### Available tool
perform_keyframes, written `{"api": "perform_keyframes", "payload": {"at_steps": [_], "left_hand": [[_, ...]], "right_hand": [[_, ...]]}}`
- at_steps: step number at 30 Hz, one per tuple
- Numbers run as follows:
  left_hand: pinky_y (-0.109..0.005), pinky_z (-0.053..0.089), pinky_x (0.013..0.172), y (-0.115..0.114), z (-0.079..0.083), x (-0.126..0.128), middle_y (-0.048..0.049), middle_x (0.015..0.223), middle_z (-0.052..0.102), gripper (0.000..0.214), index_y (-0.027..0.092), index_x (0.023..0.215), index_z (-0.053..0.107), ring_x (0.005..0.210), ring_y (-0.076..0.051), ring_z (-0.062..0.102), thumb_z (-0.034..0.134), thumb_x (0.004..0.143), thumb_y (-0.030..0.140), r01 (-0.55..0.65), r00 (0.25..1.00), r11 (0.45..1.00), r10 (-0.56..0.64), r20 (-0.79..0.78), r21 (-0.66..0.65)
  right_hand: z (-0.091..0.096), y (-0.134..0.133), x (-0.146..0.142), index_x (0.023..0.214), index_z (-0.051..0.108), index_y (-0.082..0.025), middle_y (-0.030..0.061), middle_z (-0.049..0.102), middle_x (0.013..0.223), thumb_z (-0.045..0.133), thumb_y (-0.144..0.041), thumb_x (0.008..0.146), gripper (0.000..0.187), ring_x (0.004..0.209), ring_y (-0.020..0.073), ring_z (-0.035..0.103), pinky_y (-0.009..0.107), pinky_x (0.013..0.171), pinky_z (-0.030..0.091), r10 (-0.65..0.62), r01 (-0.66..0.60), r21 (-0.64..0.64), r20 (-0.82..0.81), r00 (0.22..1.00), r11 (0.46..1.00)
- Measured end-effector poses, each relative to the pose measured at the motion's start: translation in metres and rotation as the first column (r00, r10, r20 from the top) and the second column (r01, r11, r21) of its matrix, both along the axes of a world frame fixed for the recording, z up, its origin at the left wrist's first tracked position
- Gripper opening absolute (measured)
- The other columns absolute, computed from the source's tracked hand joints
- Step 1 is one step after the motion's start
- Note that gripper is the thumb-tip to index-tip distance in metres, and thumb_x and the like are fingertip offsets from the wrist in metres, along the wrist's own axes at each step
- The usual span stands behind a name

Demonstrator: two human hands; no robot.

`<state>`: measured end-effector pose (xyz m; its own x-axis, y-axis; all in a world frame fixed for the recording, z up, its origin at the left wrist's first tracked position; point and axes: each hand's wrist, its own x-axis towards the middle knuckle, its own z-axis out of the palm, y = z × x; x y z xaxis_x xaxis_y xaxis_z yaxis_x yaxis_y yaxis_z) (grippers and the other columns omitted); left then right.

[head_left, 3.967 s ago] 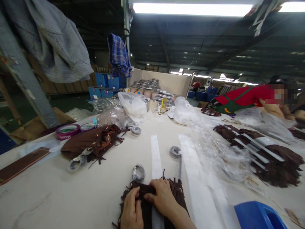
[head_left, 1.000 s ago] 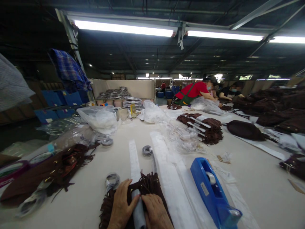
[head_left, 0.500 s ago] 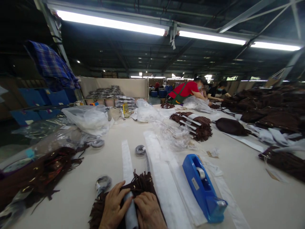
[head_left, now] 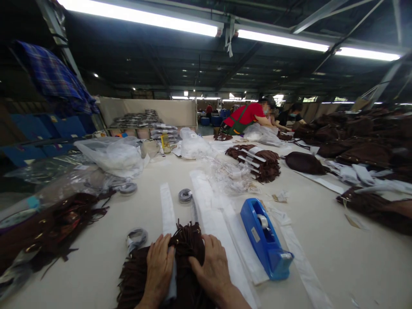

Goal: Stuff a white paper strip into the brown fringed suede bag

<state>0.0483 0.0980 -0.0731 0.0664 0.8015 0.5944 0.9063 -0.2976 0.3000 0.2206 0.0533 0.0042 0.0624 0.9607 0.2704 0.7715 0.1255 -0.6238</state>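
A dark brown fringed bag (head_left: 188,279) with gold eyelets lies on the table in front of me, its strands bunched at the far end. A pale wrapping strip (head_left: 173,279) runs across it, partly covered by my left hand (head_left: 160,264). That hand rests flat on the bag and the strip, fingers stretched out. On the bag's right edge lies my right hand (head_left: 214,264), open, with its thumb spread over the fringe. A coiled grey strap (head_left: 136,238) sits just beyond the bag's left side.
Right of the bag stand long white paper strips (head_left: 222,240) and a blue tape dispenser (head_left: 267,242). Farther off are clear plastic bags (head_left: 234,176) and bundled fringed bags (head_left: 255,163). Another brown bag (head_left: 54,227) lies left. A person in red (head_left: 246,118) leans over the far table.
My right hand has moved off the middle strip to the bag's right edge, its thumb now spread. My left hand has flattened over the strip. The view has shifted slightly.
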Motion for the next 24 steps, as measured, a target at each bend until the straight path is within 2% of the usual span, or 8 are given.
{"api": "perform_keyframes", "payload": {"at_steps": [3, 7, 11, 14, 16, 19, 21, 24], "left_hand": [[-0.048, 0.041, 0.093, 0.005, -0.003, -0.004, -0.0124, 0.111, 0.063, 0.039, 0.013, 0.112, 0.055, 0.109, -0.026, 0.055, 0.029, 0.088, 0.03, -0.019, 1.0, 0.999, 0.019, 0.009, 0.046], [-0.046, 0.04, 0.094, 0.005, -0.001, -0.005, -0.01, 0.11, 0.064, 0.036, 0.016, 0.111, 0.056, 0.108, -0.025, 0.055, 0.033, 0.087, 0.03, 0.0, 1.0, 0.997, 0.0, -0.007, 0.071], [-0.047, 0.039, 0.096, 0.0, 0.002, -0.002, -0.0098, 0.112, 0.063, 0.036, 0.016, 0.113, 0.055, 0.111, -0.025, 0.053, 0.033, 0.088, 0.029, 0.004, 1.0, 0.999, -0.005, 0.013, 0.053], [-0.048, 0.038, 0.097, -0.002, 0.004, 0.0, -0.0092, 0.114, 0.062, 0.035, 0.016, 0.113, 0.055, 0.113, -0.025, 0.052, 0.033, 0.089, 0.03, 0.007, 0.999, 0.999, -0.008, 0.047, 0.034], [-0.048, 0.038, 0.097, -0.002, 0.004, 0.002, -0.0087, 0.114, 0.062, 0.035, 0.016, 0.113, 0.056, 0.112, -0.025, 0.052, 0.033, 0.089, 0.03, 0.0, 0.998, 0.999, -0.003, 0.07, 0.032], [-0.046, 0.041, 0.095, -0.001, 0.002, 0.002, -0.0081, 0.112, 0.064, 0.035, 0.018, 0.112, 0.058, 0.11, -0.024, 0.054, 0.033, 0.089, 0.029, -0.01, 0.997, 0.998, 0.006, 0.08, 0.057], [-0.045, 0.043, 0.092, -0.001, 0.002, 0.001, -0.008, 0.109, 0.065, 0.035, 0.018, 0.109, 0.059, 0.106, -0.024, 0.056, 0.033, 0.089, 0.029, -0.005, 0.998, 0.996, -0.001, 0.069, 0.088], [-0.044, 0.045, 0.089, -0.001, 0.002, -0.001, -0.0085, 0.107, 0.066, 0.035, 0.017, 0.107, 0.06, 0.104, -0.024, 0.057, 0.035, 0.088, 0.03, 0.011, 0.999, 0.992, -0.017, 0.046, 0.122]], "right_hand": [[-0.004, 0.006, -0.023, 0.126, 0.048, -0.01, 0.0214, 0.05, 0.126, 0.062, -0.015, 0.059, 0.069, 0.116, 0.0389, 0.045, 0.056, 0.094, 0.035, 0.061, -0.051, -0.101, 0.097, 0.993, 0.994], [-0.02, 0.023, -0.036, 0.112, 0.058, -0.012, 0.0158, 0.062, 0.102, 0.051, -0.002, 0.058, 0.055, 0.088, 0.0286, 0.062, 0.039, 0.075, 0.05, 0.069, -0.066, -0.061, 0.05, 0.996, 0.996], [-0.039, 0.032, 0.008, 0.094, 0.061, -0.014, 0.0089, 0.063, 0.085, 0.039, 0.001, 0.065, 0.039, 0.079, 0.0211, 0.062, 0.032, 0.074, 0.05, -0.066, 0.066, -0.009, -0.004, 0.998, 0.998], [-0.04, 0.027, 0.046, 0.097, 0.057, -0.01, 0.0152, 0.06, 0.092, 0.033, -0.004, 0.073, 0.034, 0.086, 0.0255, 0.06, 0.039, 0.078, 0.048, -0.24, 0.239, 0.037, 0.001, 0.971, 0.97], [-0.032, 0.023, 0.048, 0.104, 0.054, -0.009, 0.0185, 0.056, 0.104, 0.034, -0.007, 0.076, 0.034, 0.099, 0.0272, 0.055, 0.042, 0.085, 0.045, -0.271, 0.27, 0.166, -0.014, 0.962, 0.948], [-0.016, 0.02, 0.01, 0.106, 0.054, -0.014, 0.0134, 0.056, 0.11, 0.037, -0.004, 0.075, 0.037, 0.107, 0.0218, 0.051, 0.035, 0.091, 0.043, 0.025, -0.029, 0.343, 0.016, 1.0, 0.939], [-0.011, 0.024, -0.023, 0.102, 0.057, -0.019, 0.0076, 0.06, 0.109, 0.042, -0.002, 0.073, 0.037, 0.105, 0.0204, 0.052, 0.034, 0.091, 0.042, 0.25, -0.279, 0.284, 0.135, 0.959, 0.917], [-0.013, 0.038, -0.042, 0.094, 0.061, -0.024, 0.0021, 0.064, 0.106, 0.05, -0.007, 0.075, 0.028, 0.103, 0.0235, 0.053, 0.041, 0.092, 0.038, 0.25, -0.304, 0.128, 0.322, 0.913, 0.944]]}}
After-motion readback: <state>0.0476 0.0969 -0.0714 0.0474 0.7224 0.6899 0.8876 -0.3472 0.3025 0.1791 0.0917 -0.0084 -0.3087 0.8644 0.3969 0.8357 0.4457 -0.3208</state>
